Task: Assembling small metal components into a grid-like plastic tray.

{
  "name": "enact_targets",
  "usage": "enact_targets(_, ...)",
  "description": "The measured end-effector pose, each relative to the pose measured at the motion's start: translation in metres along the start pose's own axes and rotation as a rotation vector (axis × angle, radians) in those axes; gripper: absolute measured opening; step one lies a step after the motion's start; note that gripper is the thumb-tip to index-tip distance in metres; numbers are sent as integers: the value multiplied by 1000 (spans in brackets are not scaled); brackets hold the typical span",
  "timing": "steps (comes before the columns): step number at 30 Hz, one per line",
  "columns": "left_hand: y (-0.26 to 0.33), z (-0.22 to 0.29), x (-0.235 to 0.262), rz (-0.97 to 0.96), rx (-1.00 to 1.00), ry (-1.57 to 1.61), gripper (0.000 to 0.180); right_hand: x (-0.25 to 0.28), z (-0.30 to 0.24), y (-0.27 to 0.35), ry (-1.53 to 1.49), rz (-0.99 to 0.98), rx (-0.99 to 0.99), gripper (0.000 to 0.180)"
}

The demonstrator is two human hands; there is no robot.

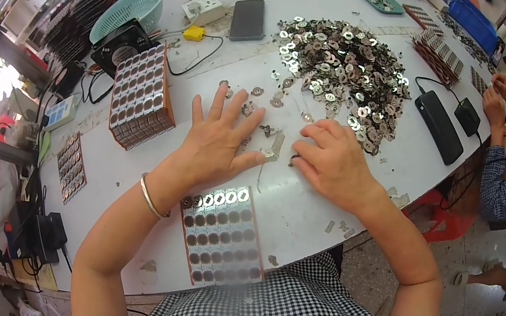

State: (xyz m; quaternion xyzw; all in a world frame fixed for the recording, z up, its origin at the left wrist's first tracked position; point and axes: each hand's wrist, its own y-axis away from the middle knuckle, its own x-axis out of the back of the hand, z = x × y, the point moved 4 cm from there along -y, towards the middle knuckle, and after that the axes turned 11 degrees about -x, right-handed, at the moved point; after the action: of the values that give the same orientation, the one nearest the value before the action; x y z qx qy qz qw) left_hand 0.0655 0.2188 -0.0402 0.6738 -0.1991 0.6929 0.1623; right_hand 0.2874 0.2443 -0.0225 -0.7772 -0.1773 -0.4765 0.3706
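Observation:
My left hand (216,145) lies with fingers spread over the white table (242,68), its fingertips among a few loose metal pieces (258,92). Curled fingers and thumb bring my right hand (341,167) close to the tabletop; a small dark bit shows at its fingertips, too little to name. Between the hands is a small strip of clear tape (276,143). Below my left wrist rests a panel (226,238) with rows of dark round spots; shiny oval metal pieces sit along most of its far row.
A large heap of metal pieces (350,67) lies beyond my right hand. At left stand stacked panels (142,94), a black fan (124,51) and a green basket (128,14). A phone (248,20) and black device (438,126) lie farther off. Co-workers sit at the far and right sides.

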Motion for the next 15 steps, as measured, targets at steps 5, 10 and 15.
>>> enact_targets(5, 22, 5, 5, 75, -3, -27, 75, -5, 3, -7, -85, -27, -43, 23)
enact_targets(10, 38, 14, 14, 141, 10, -16, 70, -30, -5, -44, -124, -19, -149, 22)
enact_targets(15, 89, 47, 31, 36, 43, 123, 74, -39, 1, -62, -134, -123, -113, 15)
